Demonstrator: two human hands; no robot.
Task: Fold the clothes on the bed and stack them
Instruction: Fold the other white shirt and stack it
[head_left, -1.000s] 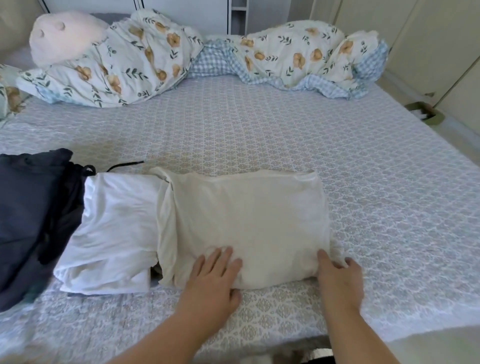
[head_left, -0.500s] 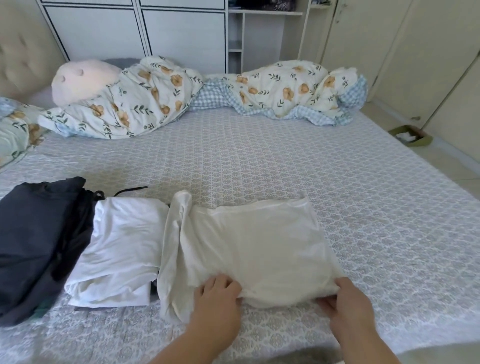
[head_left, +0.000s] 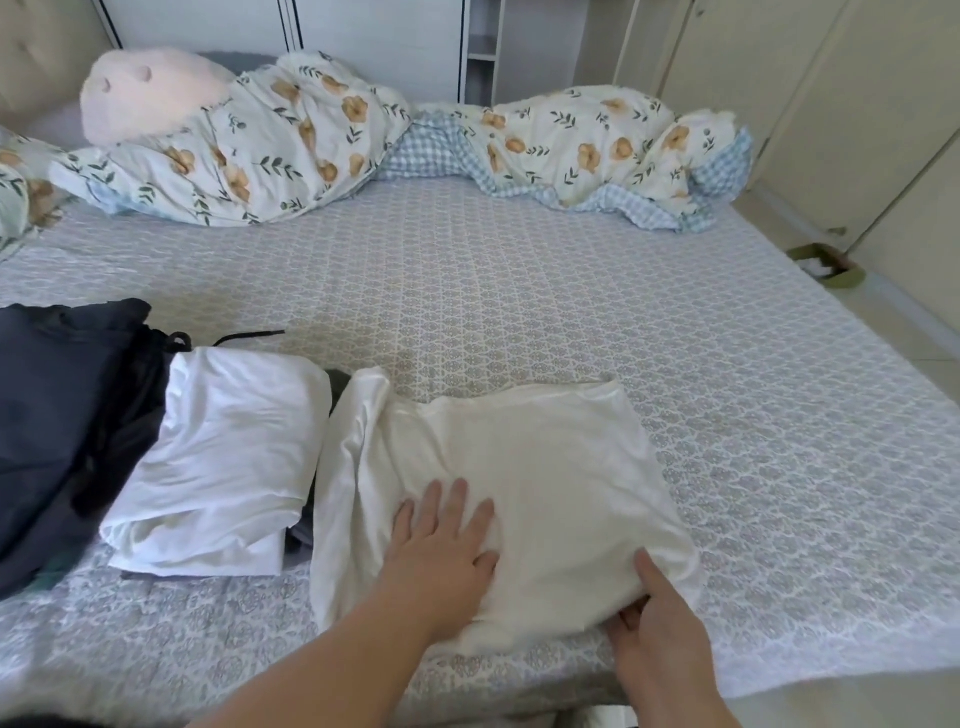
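A cream folded garment (head_left: 540, 467) lies near the front edge of the bed (head_left: 519, 291). My left hand (head_left: 441, 540) rests flat on its near left part with straight fingers. My right hand (head_left: 654, 618) pinches the garment's near right corner, thumb on top and fingers tucked under the cloth. To the left sits a folded white garment (head_left: 223, 457) on top of darker cloth. A dark navy pile (head_left: 57, 415) with a black drawstring lies at the far left.
A rumpled floral duvet (head_left: 415, 150) and a pink plush pillow (head_left: 150, 93) line the far side of the bed. Cupboards stand on the right, with a green slipper (head_left: 826, 267) on the floor beside them. The patterned sheet stretches wide between clothes and duvet.
My left hand went from gripping the near edge to lying flat on the cloth. The near edge has been folded up and over, and my right hand now pinches the right corner.
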